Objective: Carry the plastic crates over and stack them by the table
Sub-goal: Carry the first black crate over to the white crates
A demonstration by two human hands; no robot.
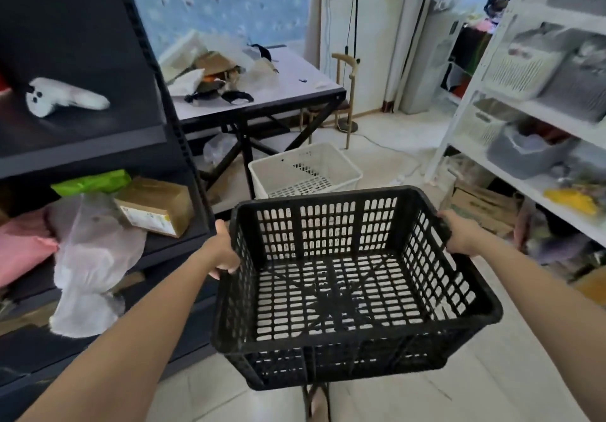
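Both hands are gripping the black crate [328, 231] by its short sides. The left hand [224, 251] is curling its fingers around the left rim, with the knuckles facing outward and the fingertips tucking under the lip. The right hand [460, 234] is clamping the right rim near the far corner, its thumb lying over the top edge and its fingers wrapping below. Both forearms are reaching forward from the lower corners of the head view, nearly straight, spreading apart to span the crate's width.

The black crate is hanging in the air between the hands at about waist level, tilting slightly so that its near edge is sitting lower and its right side is dipping a little. Pale floor tiles [492, 372] are showing through its slotted bottom and walls. A sandalled foot [318, 402] is peeking out beneath the near wall.

Ahead, a white crate [295, 155] is sitting on the floor just beside the dark legs of the table [295, 93], whose top is carrying a heap of bags and scraps. A dark shelf unit [98, 139] is standing on the left, holding a white plush toy [62, 96] and a cardboard box [154, 206]. A white shelf unit [524, 109] is lining the right side, loaded with baskets.
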